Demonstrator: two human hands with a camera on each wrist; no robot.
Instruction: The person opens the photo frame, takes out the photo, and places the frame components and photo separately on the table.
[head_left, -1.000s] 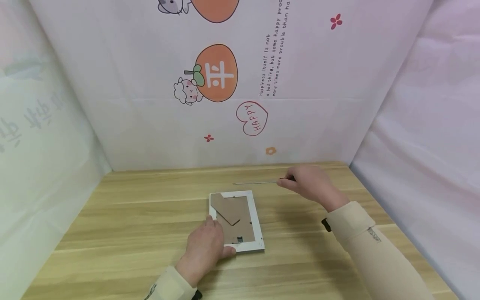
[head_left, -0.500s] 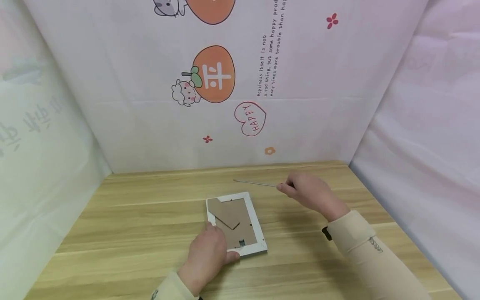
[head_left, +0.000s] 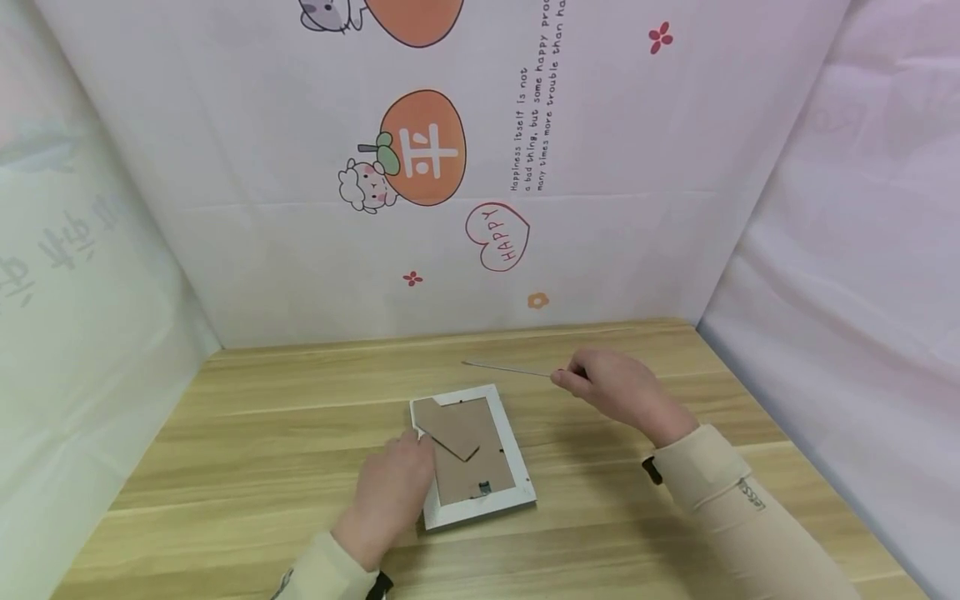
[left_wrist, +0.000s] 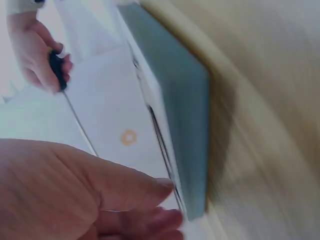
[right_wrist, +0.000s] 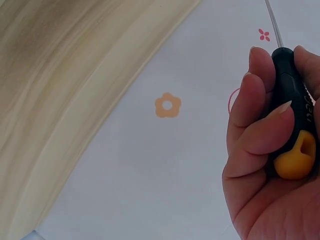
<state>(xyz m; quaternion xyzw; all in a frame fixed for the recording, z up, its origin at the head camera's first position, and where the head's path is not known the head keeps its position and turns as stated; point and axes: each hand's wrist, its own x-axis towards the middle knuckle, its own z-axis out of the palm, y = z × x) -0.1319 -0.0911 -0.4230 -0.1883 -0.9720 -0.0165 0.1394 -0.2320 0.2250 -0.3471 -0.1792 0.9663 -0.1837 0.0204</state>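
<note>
A white picture frame [head_left: 507,442] lies face down on the table, slightly turned. Its brown backing board [head_left: 491,462] carries a folded stand flap [head_left: 448,429] and a small dark metal hanger. At the frame's left border is my left hand [head_left: 393,492], its fingers touching near the flap's edge. The left wrist view shows its thumb beside the frame [left_wrist: 185,110], blurred, not wrapped around it. My right hand [head_left: 618,387] grips the screwdriver [right_wrist: 292,95] by its dark handle with a yellow end. The long thin shaft points left, above the table and beyond the frame.
Wooden table [head_left: 262,467] stretches around the frame. A white printed sheet [head_left: 337,275] stands behind it as a back wall, with further pale sheets at the left and right sides.
My left hand has left the frame's lower left corner and shifted up along its left edge. The frame has turned slightly anticlockwise. The screwdriver's shaft has tilted a little; the right hand barely moved.
</note>
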